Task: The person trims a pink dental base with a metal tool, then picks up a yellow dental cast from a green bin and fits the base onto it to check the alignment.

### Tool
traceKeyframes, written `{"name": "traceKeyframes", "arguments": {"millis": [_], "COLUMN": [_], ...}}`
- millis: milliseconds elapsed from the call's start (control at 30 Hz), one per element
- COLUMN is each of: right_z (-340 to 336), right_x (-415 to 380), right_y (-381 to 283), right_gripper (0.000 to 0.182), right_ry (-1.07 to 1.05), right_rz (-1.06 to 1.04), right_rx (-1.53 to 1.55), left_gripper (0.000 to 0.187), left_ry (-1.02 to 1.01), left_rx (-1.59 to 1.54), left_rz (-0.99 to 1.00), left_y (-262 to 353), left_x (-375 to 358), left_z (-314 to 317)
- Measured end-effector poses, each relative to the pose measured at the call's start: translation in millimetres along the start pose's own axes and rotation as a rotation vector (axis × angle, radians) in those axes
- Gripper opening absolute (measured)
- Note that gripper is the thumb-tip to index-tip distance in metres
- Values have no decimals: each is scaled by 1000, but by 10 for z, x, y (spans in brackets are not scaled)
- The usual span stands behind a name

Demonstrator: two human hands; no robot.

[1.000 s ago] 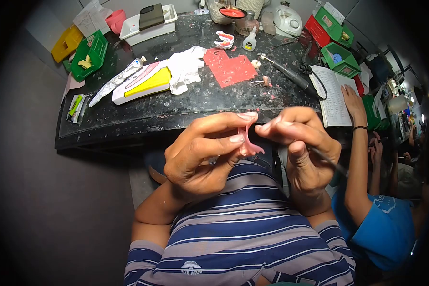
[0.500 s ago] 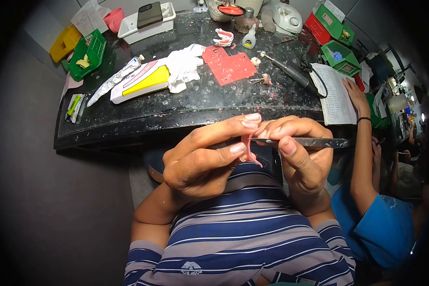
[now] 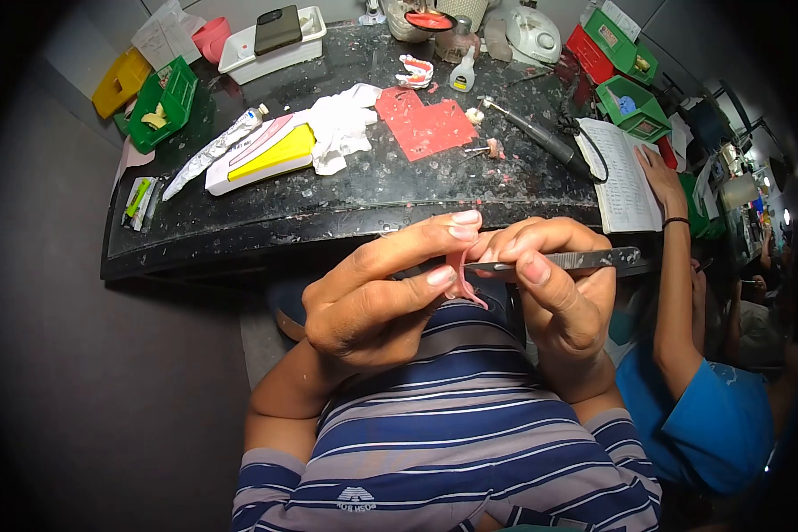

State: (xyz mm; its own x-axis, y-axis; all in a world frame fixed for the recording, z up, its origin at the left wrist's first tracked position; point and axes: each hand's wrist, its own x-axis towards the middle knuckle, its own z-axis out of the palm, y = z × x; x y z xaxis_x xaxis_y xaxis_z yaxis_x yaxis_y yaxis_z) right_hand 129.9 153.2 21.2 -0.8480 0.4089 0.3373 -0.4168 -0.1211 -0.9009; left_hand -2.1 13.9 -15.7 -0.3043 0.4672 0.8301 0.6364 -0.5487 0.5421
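Before my chest, my left hand (image 3: 372,297) pinches a thin, curved pink denture base (image 3: 462,285) between fingers and thumb, its lower edge hanging below the thumb. My right hand (image 3: 567,288) grips a scalpel (image 3: 607,258), a flat dark metal handle with a ridged section. The scalpel lies almost level, its tip end pointing left against the pink piece; fingers partly hide the contact. Both hands are close together, with right fingertips beside the pink piece. On the bench beyond stand a denture model (image 3: 415,71) with red gums and a red wax sheet (image 3: 426,124).
A handpiece (image 3: 541,137), a small dropper bottle (image 3: 463,71), a yellow-and-white box (image 3: 262,160), white tissue (image 3: 344,129) and a tube (image 3: 213,151) lie on the black bench (image 3: 372,191). At right, a co-worker's hand (image 3: 662,182) rests on an open notebook (image 3: 621,168).
The scalpel and right fingers have shifted slightly, with the handle's right end now tilted a little higher. The pink denture base has turned slightly in my left hand.
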Motion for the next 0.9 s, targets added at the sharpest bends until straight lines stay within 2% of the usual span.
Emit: {"name": "traceKeyframes", "arguments": {"millis": [467,900], "right_z": [-15,-23], "right_x": [0,-10], "right_y": [50,4], "right_gripper": [10,14], "right_ry": [-18,28], "right_rz": [-87,73], "right_rx": [-55,5], "left_gripper": [38,36], "left_ry": [6,-22], "left_rx": [-17,39], "left_rz": [-41,34], "left_y": [31,-38], "left_x": [6,9], "left_z": [-6,-16]}}
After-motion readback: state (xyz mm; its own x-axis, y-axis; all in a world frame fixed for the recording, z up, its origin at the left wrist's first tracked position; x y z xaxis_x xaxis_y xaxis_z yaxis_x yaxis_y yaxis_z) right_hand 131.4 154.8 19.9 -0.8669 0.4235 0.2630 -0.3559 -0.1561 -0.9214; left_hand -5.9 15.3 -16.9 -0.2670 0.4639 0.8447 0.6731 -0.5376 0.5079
